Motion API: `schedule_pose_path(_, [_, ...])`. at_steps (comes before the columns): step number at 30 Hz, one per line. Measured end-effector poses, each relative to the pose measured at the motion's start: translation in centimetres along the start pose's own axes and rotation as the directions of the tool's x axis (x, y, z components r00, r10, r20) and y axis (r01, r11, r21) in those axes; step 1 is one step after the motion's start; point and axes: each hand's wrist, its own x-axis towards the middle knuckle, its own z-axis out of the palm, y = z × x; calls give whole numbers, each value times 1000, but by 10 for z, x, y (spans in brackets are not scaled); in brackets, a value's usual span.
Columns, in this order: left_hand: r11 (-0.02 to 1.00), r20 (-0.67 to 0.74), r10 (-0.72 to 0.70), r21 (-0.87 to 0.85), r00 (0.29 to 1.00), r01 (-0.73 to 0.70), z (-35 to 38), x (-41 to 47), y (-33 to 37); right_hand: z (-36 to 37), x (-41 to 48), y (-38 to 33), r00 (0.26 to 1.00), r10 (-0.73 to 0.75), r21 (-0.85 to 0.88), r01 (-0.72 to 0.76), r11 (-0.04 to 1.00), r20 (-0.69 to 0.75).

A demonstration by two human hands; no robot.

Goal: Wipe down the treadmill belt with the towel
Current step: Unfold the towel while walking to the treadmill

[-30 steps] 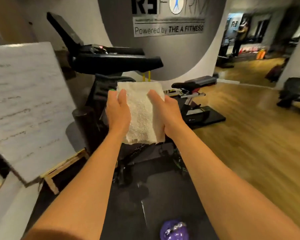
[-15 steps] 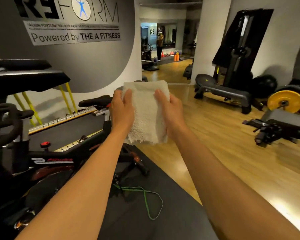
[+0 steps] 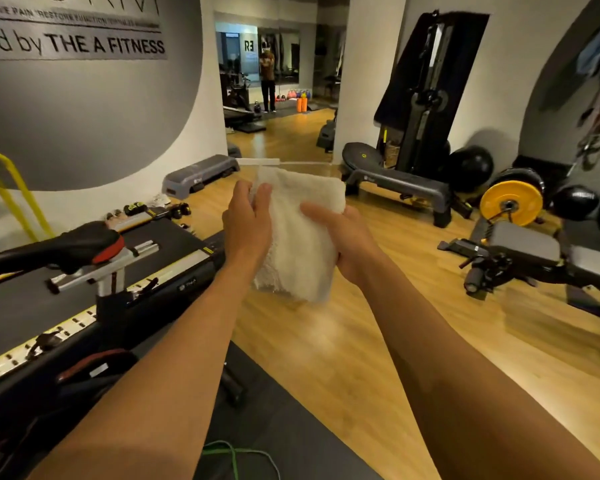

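Holding a folded white towel (image 3: 300, 237) out in front at chest height, both bare arms reach forward from the bottom of the view, nearly straight. The left hand (image 3: 246, 223) grips the towel's left edge, back of the hand facing the camera, fingers (image 3: 262, 202) curled over the upper left corner. The right hand (image 3: 343, 240) clasps the right edge lower down, thumb laid across the towel's front, the other fingers hidden behind the cloth. The towel hangs upright between the two hands, above a wooden floor (image 3: 326, 341), touching nothing else.

To the left and lower lies the treadmill belt (image 3: 25, 306), a dark flat strip with pale side rails, well apart from the towel. An exercise bike saddle (image 3: 59, 244) stands in front of it. A yellow frame (image 3: 11, 188) rises at the far left. A green cord (image 3: 236, 459) lies on a dark mat (image 3: 291, 427) near the bottom. To the right sit a bench (image 3: 395, 181), a yellow weight plate (image 3: 511, 202) and black balls (image 3: 471, 168). A grey wall sign (image 3: 108, 46) reads "THE A FITNESS".
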Motion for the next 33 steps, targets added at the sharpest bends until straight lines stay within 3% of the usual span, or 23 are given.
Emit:
schedule_pose_path(7, [998,-69,32,65,997,-27,106,114,-37,-49,165,14,993,-113,-29,112,993,-25])
schedule_pose_path(14, [995,-120,-19,91,993,30,201,231,-64,-89,329,-2,999,-41,-79,39,996,-28])
schedule_pose_path(24, [993,-146,-99,42,984,106,297,417,-178,-90,553,31,985,47,-28,-42,999,166])
schedule_pose_path(33, [988,-147,-133,55,980,142,360,619,-276,-54,788,52,995,87,-30,-85,996,49])
